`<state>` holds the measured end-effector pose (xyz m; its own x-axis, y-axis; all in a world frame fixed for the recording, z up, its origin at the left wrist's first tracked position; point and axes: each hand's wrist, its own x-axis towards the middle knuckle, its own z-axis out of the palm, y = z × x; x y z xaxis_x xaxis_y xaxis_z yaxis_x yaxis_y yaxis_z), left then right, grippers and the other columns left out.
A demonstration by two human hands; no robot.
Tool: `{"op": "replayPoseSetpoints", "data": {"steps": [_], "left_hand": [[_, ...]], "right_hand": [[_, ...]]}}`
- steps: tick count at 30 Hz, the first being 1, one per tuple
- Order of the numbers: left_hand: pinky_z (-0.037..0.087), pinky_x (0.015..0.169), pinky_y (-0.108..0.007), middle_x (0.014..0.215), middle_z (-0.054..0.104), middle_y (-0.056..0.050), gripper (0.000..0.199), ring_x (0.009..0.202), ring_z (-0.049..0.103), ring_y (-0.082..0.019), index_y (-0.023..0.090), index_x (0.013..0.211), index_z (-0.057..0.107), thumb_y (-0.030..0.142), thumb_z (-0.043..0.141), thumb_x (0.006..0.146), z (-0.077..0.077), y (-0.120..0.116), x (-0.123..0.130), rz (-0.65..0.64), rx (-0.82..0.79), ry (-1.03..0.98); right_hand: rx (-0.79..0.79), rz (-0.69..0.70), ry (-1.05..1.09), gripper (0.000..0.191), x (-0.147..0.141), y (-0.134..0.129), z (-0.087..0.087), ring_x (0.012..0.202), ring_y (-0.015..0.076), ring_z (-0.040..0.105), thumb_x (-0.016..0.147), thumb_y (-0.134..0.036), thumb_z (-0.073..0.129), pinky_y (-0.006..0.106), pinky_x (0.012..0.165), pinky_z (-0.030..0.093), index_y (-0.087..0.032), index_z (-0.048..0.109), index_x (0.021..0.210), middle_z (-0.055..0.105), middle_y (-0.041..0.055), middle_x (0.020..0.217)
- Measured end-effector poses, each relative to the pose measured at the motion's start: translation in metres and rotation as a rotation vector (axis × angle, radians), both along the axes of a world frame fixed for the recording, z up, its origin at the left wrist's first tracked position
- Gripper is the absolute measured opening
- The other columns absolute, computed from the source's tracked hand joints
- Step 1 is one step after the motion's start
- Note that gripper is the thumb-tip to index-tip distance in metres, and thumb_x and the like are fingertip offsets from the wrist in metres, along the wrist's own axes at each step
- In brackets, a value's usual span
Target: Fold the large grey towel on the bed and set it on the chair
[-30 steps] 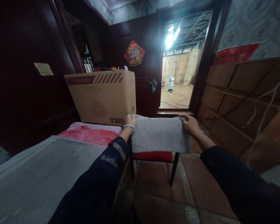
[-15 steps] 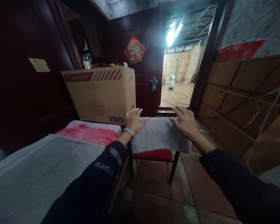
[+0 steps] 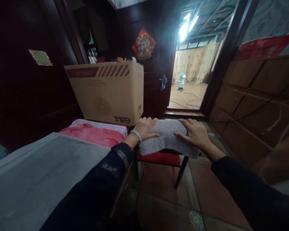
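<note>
A grey, fuzzy towel (image 3: pixel 167 136) hangs over the backrest of a chair with a red seat (image 3: pixel 160 158) and dark legs. My left hand (image 3: pixel 146 129), with a pale bangle at the wrist, grips the towel's left part; its fingers lie over the top edge and its thumb presses on the near face. On the right part, my right hand (image 3: pixel 196 133) holds the towel and backrest the same way, thumb pointing inward. Below, the towel's lower edge bows upward in the middle, showing a dark strip of the chair. My fingertips behind the backrest are hidden.
To the left lies a grey cloth (image 3: pixel 45 173) beside pink bedding (image 3: pixel 91 133). A large cardboard box (image 3: pixel 106 93) stands behind it. A dark red door (image 3: pixel 151 93) and a lit doorway are ahead. Brown panelled units (image 3: pixel 245 106) line the right.
Both hands have come down from hovering, spread, at the towel's top edge and now clasp it over the backrest. The towel's lower edge has lifted in the middle. The view has shifted slightly.
</note>
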<state>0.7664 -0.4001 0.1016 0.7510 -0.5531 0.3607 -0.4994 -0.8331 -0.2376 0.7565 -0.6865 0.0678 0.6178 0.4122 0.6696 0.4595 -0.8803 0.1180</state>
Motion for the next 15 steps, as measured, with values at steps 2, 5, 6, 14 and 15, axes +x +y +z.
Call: {"op": "replayPoseSetpoints", "data": {"steps": [2,5,6,14,15], "left_hand": [[0.038,0.09,-0.04,0.123,0.061,-0.013,0.088,0.105,0.056,-0.03,0.021,0.147,0.043,0.076,0.059,0.08,0.001,0.004,-0.002,0.014,0.007,0.017],[0.038,0.096,-0.041,0.128,0.059,-0.014,0.084,0.116,0.053,-0.031,0.02,0.146,0.043,0.068,0.066,0.081,0.001,0.018,-0.01,0.076,-0.018,0.04],[0.037,0.098,-0.042,0.133,0.057,-0.015,0.082,0.12,0.051,-0.032,0.02,0.147,0.042,0.063,0.067,0.082,0.001,0.025,-0.015,0.108,-0.037,0.044],[0.038,0.108,-0.048,0.153,0.043,-0.016,0.078,0.136,0.043,-0.033,0.024,0.153,0.035,0.026,0.07,0.083,-0.053,0.101,-0.092,0.485,-0.166,0.205],[0.038,0.109,-0.048,0.152,0.044,-0.016,0.076,0.137,0.043,-0.033,0.023,0.151,0.038,0.027,0.07,0.083,-0.065,0.111,-0.112,0.491,-0.186,0.238]], "right_hand": [[-0.004,-0.007,0.007,0.071,-0.001,0.0,0.0,0.094,0.0309,0.056,0.094,-0.073,0.034,0.038,0.077,0.036,-0.018,0.059,0.132,0.065,0.014,0.106],[-0.014,-0.019,0.01,0.074,-0.003,0.0,0.0,0.097,0.032,0.057,0.094,-0.074,0.032,0.039,0.078,0.037,-0.017,0.058,0.134,0.065,0.015,0.11],[-0.018,-0.023,0.013,0.076,-0.003,0.0,0.001,0.098,0.0324,0.057,0.093,-0.074,0.031,0.039,0.078,0.038,-0.016,0.057,0.135,0.065,0.0154,0.11],[-0.003,0.033,0.103,0.079,-0.012,-0.003,0.006,0.108,0.0368,0.059,0.091,-0.074,0.031,0.045,0.085,0.043,-0.014,0.055,0.139,0.065,0.0204,0.119],[0.016,0.045,0.104,0.08,-0.015,-0.003,0.006,0.11,0.0379,0.058,0.091,-0.073,0.031,0.047,0.087,0.043,-0.014,0.054,0.14,0.064,0.0219,0.122]]}}
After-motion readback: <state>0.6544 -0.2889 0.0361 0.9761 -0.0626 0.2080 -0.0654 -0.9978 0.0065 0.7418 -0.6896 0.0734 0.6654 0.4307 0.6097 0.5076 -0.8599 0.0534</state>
